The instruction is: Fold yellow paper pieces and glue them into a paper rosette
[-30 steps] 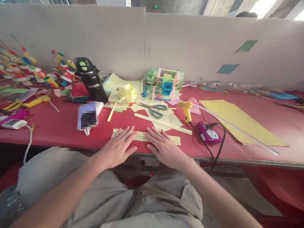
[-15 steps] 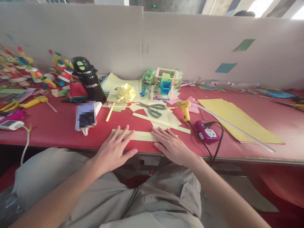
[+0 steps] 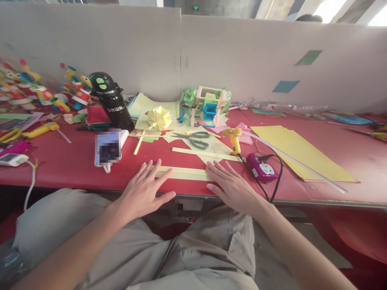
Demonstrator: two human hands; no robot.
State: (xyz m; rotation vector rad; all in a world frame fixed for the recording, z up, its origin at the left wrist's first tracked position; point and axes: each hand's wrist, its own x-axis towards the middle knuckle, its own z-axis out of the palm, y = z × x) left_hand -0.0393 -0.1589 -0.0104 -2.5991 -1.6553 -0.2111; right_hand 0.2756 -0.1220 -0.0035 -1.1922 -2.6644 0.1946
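Lying flat near the front edge of the red table (image 3: 60, 161), the pale yellow paper strip (image 3: 184, 173) runs with its long axis almost straight across the frame, left to right, tilted only a touch downward toward the right. It sits just below the middle of the picture, between the two hands. The left hand (image 3: 143, 191) rests palm down on the strip's left end, fingers spread and flat (nothing gripped, only pressed). The right hand (image 3: 232, 187) lies the same way over the right end, open and flat, fingertips pointing toward the upper left of the frame, so the bare middle of the strip shows between them.

Just above, a second thin yellow strip (image 3: 205, 154) lies nearly parallel. Beyond it, toward the centre, are green-handled scissors (image 3: 193, 139) on loose yellow sheets, and a yellow glue gun (image 3: 234, 139) standing to the right of them. A purple power socket (image 3: 261, 169) with a black cord sits just right of the right hand. A black bottle (image 3: 111, 102) stands in the upper left of the frame, and a large yellow sheet (image 3: 299, 153) spreads across the right.
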